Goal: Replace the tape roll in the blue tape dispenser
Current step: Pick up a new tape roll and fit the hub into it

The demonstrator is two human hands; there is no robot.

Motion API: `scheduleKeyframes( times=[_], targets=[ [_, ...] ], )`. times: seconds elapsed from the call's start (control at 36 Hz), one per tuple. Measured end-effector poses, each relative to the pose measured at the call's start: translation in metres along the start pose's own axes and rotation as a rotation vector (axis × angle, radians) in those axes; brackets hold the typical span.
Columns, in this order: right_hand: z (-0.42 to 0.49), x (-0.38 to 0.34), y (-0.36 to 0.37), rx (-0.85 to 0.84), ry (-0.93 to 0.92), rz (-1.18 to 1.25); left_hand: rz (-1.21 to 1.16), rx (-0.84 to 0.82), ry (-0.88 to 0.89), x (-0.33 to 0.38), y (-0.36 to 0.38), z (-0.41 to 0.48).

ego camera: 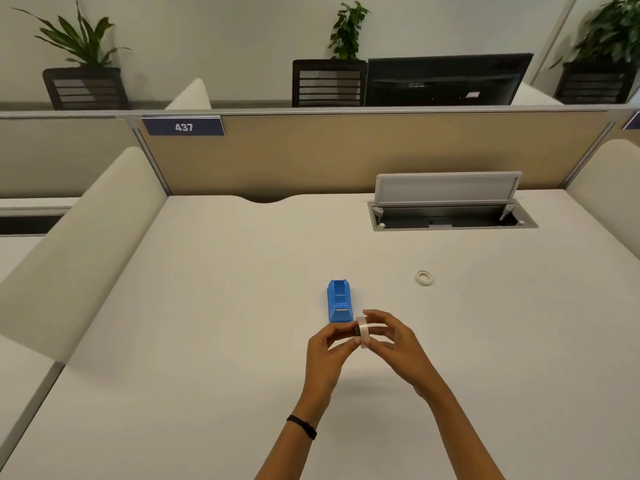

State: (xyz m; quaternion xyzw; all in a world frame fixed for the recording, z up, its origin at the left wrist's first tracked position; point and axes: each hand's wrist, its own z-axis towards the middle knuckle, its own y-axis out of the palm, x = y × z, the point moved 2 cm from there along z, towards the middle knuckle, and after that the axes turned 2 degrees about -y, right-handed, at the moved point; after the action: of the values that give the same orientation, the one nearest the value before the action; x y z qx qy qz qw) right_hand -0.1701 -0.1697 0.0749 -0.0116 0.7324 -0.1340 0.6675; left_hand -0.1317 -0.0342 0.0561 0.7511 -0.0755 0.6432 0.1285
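Note:
The blue tape dispenser (339,301) stands on the white desk (207,306), its roll bay showing no roll. Just in front of it, both hands meet above the desk. My right hand (394,344) grips a whitish tape roll (363,332), held upright on edge. My left hand (329,351) pinches a small dark hub piece (357,330) pressed against the roll's left side. A second, thin whitish tape ring (424,277) lies flat on the desk to the right of the dispenser, apart from both hands.
An open cable hatch (450,216) with a raised lid sits at the back right of the desk. A tan partition (346,154) with a "437" label closes the far edge. Padded side dividers (86,254) flank the desk on the left and right.

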Motion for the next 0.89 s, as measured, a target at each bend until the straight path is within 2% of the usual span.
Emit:
scheduleKeyframes(
  times=[0.53, 0.89],
  targets=[
    [0.001, -0.003, 0.001, 0.003, -0.047, 0.031, -0.007, -0.029, 0.066, 0.000, -0.007, 0.004],
    [0.001, 0.013, 0.014, 0.047, 0.075, -0.008, 0.037, 0.031, -0.034, -0.012, -0.012, 0.000]
  ],
)
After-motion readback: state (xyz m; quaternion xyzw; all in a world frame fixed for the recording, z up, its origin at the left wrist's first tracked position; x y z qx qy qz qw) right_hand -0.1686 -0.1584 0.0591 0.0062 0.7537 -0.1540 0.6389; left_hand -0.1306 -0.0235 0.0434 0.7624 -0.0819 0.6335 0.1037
